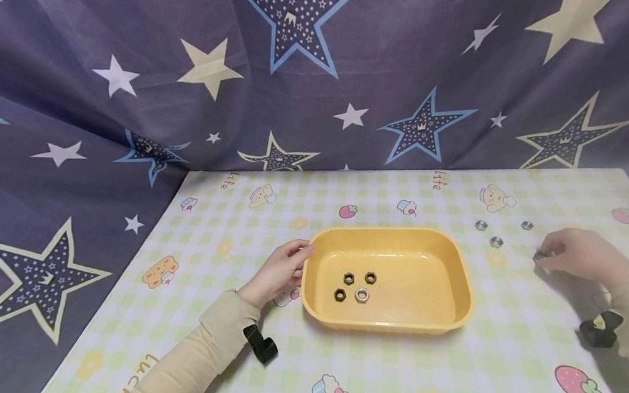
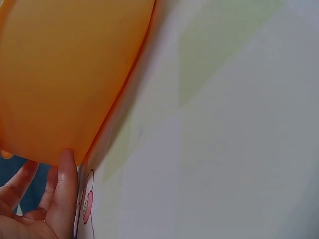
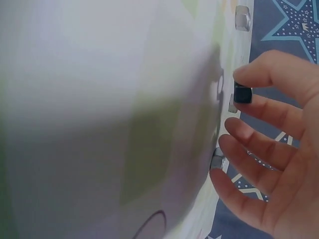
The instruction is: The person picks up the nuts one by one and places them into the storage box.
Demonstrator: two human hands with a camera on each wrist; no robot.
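Note:
My left hand [image 1: 280,271] holds the left end of a yellow plastic tray [image 1: 387,325], with a fingertip at the rim. In the left wrist view, fingers [image 2: 67,184] touch the tray's outer wall [image 2: 75,89]. Inside the tray, left of its middle, lie three dark hex nuts [image 1: 349,279] and one silver nut [image 1: 361,295]. To the right, my right hand [image 1: 584,254] pinches a dark nut [image 3: 243,93] between thumb and index finger, just above the table; its other fingers are spread and loosely bent.
Three silver nuts [image 1: 496,242] lie on the table right of the tray, left of my right hand. A green-and-white checked cloth [image 1: 388,378] with printed pictures covers the table. A dark curtain with stars [image 1: 361,51] hangs along the back and left.

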